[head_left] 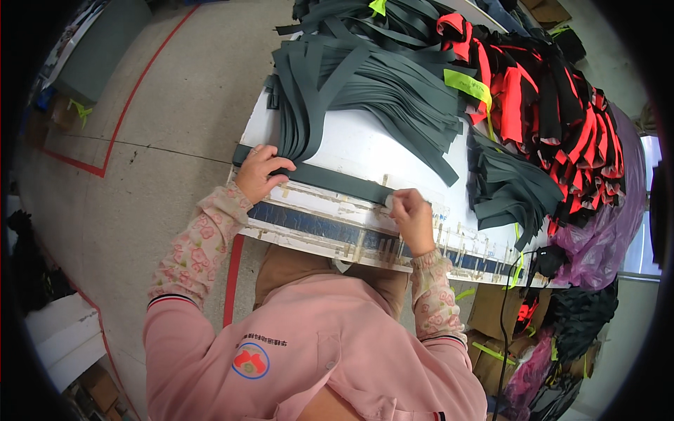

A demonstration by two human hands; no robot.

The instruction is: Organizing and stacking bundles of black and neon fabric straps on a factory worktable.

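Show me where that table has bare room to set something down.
The white tabletop is bare between the large dark bundle and the single flat strip. The right is crowded: smaller dark bundle, heaped red-black pieces.

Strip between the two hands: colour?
Dark grey-green strip, plain; shows best in the head view.

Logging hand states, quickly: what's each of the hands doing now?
Left hand: open, resting on the flat dark green strip.
Right hand: closed in a pinch near the strip's right end, on a pale piece too small to identify.
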